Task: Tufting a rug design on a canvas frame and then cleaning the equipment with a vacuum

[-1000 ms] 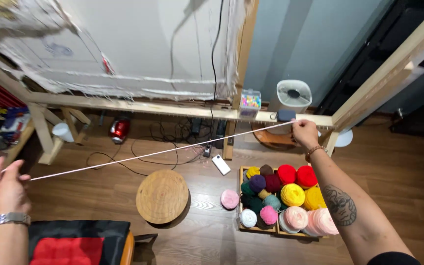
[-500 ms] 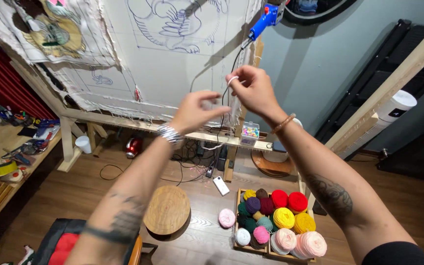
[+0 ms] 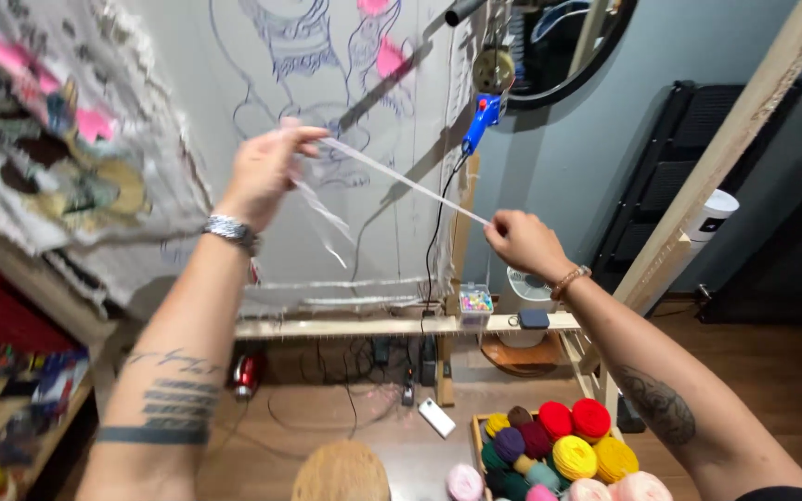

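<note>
Left hand: the left hand (image 3: 266, 167) was raised high in front of the stretched cloth, fingers pinched shut on one end of the white strand
Right hand: the right hand (image 3: 523, 243) sat lower and to the right, closed in a loose fist around the other end of the strand, a beaded band at its wrist
White strand: the white strand (image 3: 407, 182) ran taut and slanting between the two hands, with a looser tail drooping below the left hand; blur hid whether it was yarn or a thin strip
Backing cloth: the pale backing cloth (image 3: 327, 111) hung on a wooden frame (image 3: 401, 326), marked with blue outlines and a few pink filled patches
Tool: a blue tufting gun (image 3: 483, 119) hung near the frame's upright post, well apart from both hands
Yarn: a crate of coloured yarn balls (image 3: 559, 445) stood on the floor below the right arm, beside a round wooden stool (image 3: 342, 471)
Step in hand: by the look of it, drawing out and straightening a length of strand
Next move: seemingly calls for keeping even tension and both grips firm, so neither end slips
</note>
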